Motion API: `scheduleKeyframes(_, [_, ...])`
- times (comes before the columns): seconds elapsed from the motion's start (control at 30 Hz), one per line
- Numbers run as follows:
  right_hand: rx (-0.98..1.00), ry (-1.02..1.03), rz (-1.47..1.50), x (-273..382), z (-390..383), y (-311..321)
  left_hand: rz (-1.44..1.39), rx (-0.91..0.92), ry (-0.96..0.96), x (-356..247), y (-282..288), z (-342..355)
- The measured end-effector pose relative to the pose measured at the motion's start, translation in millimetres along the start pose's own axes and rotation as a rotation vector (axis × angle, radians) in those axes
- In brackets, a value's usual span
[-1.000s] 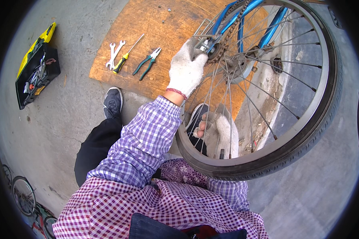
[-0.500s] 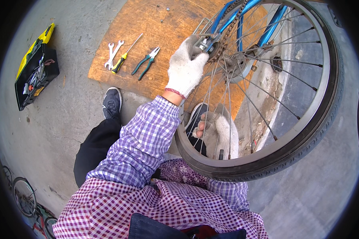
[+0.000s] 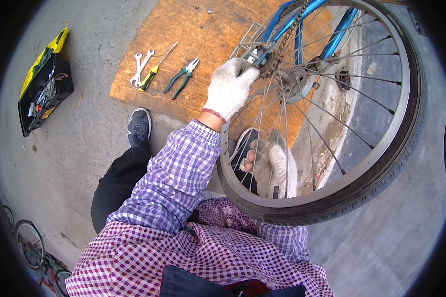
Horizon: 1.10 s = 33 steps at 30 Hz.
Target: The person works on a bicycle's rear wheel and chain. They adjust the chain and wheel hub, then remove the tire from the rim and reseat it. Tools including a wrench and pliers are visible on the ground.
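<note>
The rear wheel of a blue-framed bicycle stands upright before me, black-tyred and spoked. My left hand, in a white knit glove, is closed with its fingers curled beside the hub's axle end. A silver metal fitting shows just above those fingers; whatever they grip is hidden. A rusty chain runs up from the sprocket nearby. Behind the spokes, my right hand is curled low inside the rim, its glove leaving the fingertips bare. I cannot make out anything in it.
Left of the wheel, two spanners, a yellow-black screwdriver and green-handled pliers lie on a wooden board. An open black-and-yellow toolbox holds tools on the concrete floor. More bicycles stand at lower left.
My left hand has drawn slightly down and back from the axle end, uncovering more of the silver fitting, and its fingers look more tightly curled. My right hand has barely moved.
</note>
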State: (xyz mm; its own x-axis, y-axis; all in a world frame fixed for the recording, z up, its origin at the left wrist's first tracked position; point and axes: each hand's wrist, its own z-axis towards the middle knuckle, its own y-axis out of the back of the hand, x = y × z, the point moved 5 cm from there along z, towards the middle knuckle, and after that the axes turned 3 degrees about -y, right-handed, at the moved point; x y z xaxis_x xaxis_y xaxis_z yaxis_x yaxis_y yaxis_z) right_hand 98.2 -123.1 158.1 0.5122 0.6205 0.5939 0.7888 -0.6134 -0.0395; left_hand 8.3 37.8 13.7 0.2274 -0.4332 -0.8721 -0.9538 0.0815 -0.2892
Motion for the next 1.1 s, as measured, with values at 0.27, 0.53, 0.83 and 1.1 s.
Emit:
scheduleKeyframes(0.27, [-0.096,-0.056,-0.024,1,0,-6,-0.318,0.096,0.167,0,4,-3])
scheduleKeyframes(0.53, [-0.046,-0.037,0.0,-2,5,5,-0.33,0.008,0.173,0,-2,-3])
scheduleKeyframes(0.83, [0.002,-0.033,0.052,-2,5,4,-0.354,0.042,0.221,2,-6,-2])
scheduleKeyframes(1.1, [-0.021,0.015,-0.012,3,5,-5,-0.23,0.048,0.171,-2,-1,-2])
